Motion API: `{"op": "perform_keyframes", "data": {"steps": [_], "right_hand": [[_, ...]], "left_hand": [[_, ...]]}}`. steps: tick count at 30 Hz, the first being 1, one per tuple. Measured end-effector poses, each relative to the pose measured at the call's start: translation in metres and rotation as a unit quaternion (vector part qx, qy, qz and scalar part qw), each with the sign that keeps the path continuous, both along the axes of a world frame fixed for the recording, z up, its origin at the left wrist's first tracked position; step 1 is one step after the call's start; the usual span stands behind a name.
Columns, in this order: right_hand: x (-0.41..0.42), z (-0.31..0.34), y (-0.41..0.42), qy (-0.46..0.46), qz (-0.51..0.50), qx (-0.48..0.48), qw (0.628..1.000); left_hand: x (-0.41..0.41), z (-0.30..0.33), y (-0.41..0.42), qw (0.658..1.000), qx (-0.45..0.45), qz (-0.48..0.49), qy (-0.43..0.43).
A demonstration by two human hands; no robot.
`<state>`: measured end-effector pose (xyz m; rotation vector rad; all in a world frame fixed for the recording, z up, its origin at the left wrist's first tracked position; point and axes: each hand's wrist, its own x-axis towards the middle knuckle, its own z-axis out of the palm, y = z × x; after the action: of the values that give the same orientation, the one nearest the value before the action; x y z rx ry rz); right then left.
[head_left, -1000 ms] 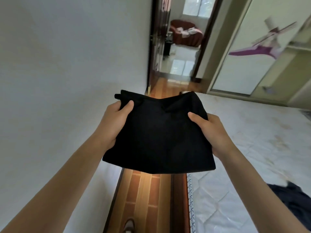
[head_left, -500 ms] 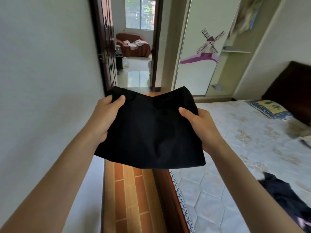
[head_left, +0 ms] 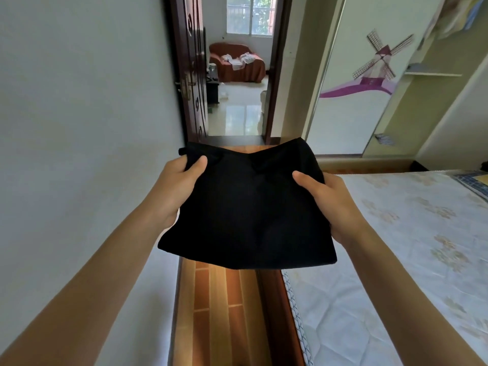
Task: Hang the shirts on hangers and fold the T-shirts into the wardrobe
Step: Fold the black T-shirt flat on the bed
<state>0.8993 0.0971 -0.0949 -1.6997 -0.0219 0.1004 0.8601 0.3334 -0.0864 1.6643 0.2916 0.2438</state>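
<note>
At 9 o'clock we see a plain pale wall. At 6 o'clock a strip of wood-plank floor runs between that wall and the bed at 3 o'clock, whose quilted mattress carries a faint floral print. At 12 o'clock a dark wooden door with a brass handle stands open. Through the doorway we see a glossy tiled floor, a red-brown sofa with pale cloths on it, and a daylit window. At 1 o'clock a wardrobe sliding panel bears a windmill picture. At 2 o'clock an open shelf sits beside that panel.
</note>
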Motion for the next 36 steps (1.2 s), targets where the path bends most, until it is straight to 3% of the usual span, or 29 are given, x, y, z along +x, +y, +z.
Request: {"op": "perform_keyframes", "data": {"steps": [7, 17, 36], "right_hand": [[0.127, 0.014, 0.004, -0.001, 0.005, 0.019, 1.000], [0.247, -0.027, 0.006, 0.048, -0.006, 0.030, 0.998], [0.548, -0.045, 0.099, 0.091, -0.060, 0.029, 0.994]], "left_hand": [[0.119, 0.017, 0.007, 1.000, 0.003, 0.001, -0.011], [0.247, -0.024, 0.012, 0.999, -0.027, -0.023, 0.025], [0.575, -0.050, 0.115, 0.997, -0.021, -0.073, 0.036]]}}
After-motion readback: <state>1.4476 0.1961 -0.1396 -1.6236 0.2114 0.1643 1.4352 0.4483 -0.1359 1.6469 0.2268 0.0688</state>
